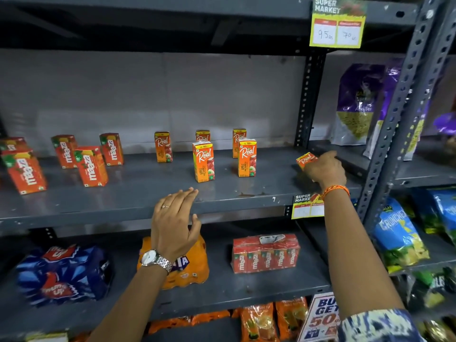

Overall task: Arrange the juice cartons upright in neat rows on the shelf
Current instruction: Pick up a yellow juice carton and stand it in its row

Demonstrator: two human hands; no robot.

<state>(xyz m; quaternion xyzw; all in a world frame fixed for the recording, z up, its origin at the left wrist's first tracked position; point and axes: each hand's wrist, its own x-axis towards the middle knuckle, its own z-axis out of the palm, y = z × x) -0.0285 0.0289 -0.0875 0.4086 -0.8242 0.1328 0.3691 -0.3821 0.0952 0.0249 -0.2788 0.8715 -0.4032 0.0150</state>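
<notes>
At the right of the frame, a Real carton (pixel 306 159) lay tilted on the grey shelf (pixel 138 193), the fingers of the right hand (pixel 325 170) closed around it so that most of its body was hidden. Five more Real cartons stood upright at centre: two in front (pixel 203 161) (pixel 247 158) and three behind (pixel 163 146) (pixel 202 135) (pixel 238 137), the back two partly blocked by the front pair. Toward the left stood five Maaza cartons (pixel 91 166) (the leftmost one half covered by its neighbour and cut by the frame edge), loosely spaced and turned at slightly different angles.

The left hand (pixel 174 223) hovered at the shelf's front edge, its fingers spread and grasping nothing; a wristwatch (pixel 155 260) sat on that wrist, an orange thread band (pixel 335 190) on the other.

On the lower shelf lay a blue Thums Up pack (pixel 63 275), an orange pack (pixel 195 270) mostly hidden by the left arm, and a wrapped Maaza multipack (pixel 265 254). A price tag (pixel 336 23) hung at upper right, its handwritten figures hard to read. Purple bags (pixel 357 104) stood beyond the slotted upright (pixel 399 107).
</notes>
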